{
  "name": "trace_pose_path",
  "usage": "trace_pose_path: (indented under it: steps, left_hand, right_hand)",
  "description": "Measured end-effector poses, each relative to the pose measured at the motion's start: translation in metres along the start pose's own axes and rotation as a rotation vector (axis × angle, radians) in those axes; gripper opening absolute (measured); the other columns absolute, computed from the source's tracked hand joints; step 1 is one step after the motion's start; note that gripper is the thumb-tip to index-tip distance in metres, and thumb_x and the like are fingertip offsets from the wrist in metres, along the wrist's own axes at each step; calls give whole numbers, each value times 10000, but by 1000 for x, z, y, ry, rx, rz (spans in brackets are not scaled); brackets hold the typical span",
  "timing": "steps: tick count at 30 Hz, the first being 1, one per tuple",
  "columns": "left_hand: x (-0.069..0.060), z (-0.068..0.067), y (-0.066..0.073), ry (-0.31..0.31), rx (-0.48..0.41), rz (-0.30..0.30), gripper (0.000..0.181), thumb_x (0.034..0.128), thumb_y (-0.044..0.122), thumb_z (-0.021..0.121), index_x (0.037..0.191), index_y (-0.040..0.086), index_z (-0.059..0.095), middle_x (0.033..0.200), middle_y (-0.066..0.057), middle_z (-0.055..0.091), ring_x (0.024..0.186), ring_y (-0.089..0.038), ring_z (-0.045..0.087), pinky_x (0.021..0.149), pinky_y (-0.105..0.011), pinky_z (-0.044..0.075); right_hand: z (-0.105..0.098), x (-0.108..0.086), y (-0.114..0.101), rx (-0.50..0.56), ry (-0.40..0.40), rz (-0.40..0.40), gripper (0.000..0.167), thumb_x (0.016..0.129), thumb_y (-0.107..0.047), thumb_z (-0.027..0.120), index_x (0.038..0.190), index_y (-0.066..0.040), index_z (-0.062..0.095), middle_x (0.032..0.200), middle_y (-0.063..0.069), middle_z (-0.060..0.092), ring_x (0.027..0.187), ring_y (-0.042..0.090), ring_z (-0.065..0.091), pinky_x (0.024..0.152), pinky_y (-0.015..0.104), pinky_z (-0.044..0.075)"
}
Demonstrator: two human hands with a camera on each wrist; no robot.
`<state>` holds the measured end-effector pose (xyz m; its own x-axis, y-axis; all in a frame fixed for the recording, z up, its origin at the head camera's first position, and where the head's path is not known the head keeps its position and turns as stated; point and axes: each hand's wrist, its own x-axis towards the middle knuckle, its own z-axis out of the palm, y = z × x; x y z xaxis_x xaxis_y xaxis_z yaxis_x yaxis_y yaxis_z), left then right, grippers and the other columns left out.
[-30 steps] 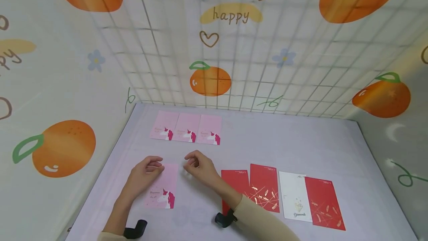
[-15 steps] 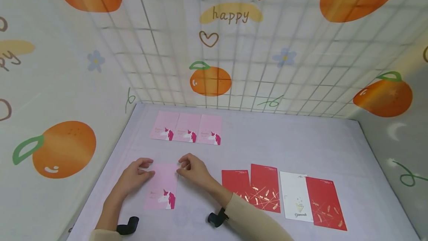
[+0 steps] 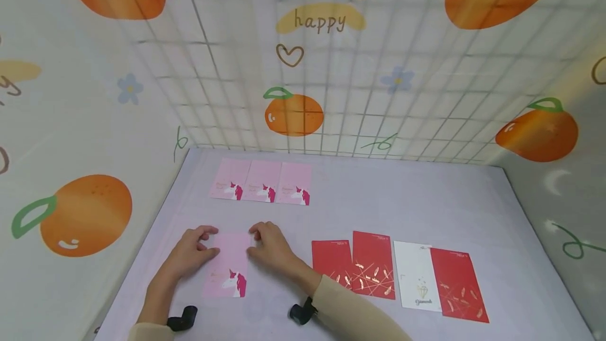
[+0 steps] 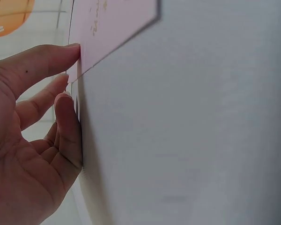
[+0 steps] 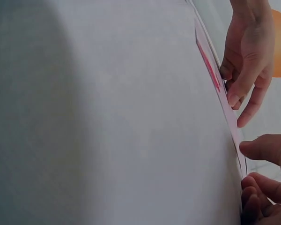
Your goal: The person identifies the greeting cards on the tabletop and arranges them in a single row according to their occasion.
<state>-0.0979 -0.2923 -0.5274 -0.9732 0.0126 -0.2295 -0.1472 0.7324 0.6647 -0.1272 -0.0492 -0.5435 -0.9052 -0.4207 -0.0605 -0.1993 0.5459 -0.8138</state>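
Left hand and right hand, loosely spread, are touching a probably light, bendy card, best held by its edges.

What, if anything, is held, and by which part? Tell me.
The left hand and right hand are at the left and right edges of the near pink unicorn card, toward its top; whether they pinch it cannot be told.

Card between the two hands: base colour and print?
The card is pale pink, printed with a white, magenta-maned unicorn at lower right; head view shows best.
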Motion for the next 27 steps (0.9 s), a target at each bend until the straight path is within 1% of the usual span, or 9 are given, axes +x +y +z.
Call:
trace_pose_path:
  steps: [5, 8, 13, 21, 27]
  left_hand:
    - [1, 2, 0, 2, -1, -1, 438, 886, 186, 761, 1286, 111, 598, 1158, -124, 523, 922, -246, 530, 734, -336, 493]
    - [1, 3, 0, 4, 3, -6, 431, 886, 188, 759, 1275, 124, 587, 1152, -123, 522, 932, -254, 533, 733, -336, 497]
    - [1, 2, 1, -3, -2, 7, 407, 883, 165, 758, 1234, 118, 557, 1134, -134, 527, 935, -271, 533, 727, -350, 499]
    - [-1, -2, 8, -11, 1, 21, 326, 876, 111, 752, 1134, 70, 556, 1106, -135, 542, 909, -254, 544, 738, -365, 508]
    - [-2, -4, 10, -30, -2, 28, 258, 885, 101, 747, 1068, 88, 566, 1065, -135, 519, 875, -249, 527, 708, -349, 486]
  right_hand:
    - [1, 0, -1, -71, 0, 0, 405, 848, -188, 804, 1205, -103, 632, 938, -57, 537, 868, 62, 477, 730, 182, 483]
    - [1, 0, -1, -87, 3, -5, 405, 844, -194, 808, 1201, -107, 639, 934, -65, 534, 871, 60, 479, 734, 179, 485]
    - [2, 1, -1, -106, 2, -14, 394, 852, -206, 806, 1198, -122, 639, 930, -80, 530, 877, 58, 475, 739, 175, 479]
    - [-1, 1, -2, -71, 8, -34, 402, 862, -206, 795, 1209, -145, 601, 963, -67, 549, 876, 53, 492, 738, 167, 485]
    - [-1, 2, -1, -54, 11, -50, 370, 884, -202, 777, 1206, -127, 611, 964, -50, 573, 883, 52, 505, 735, 167, 487]
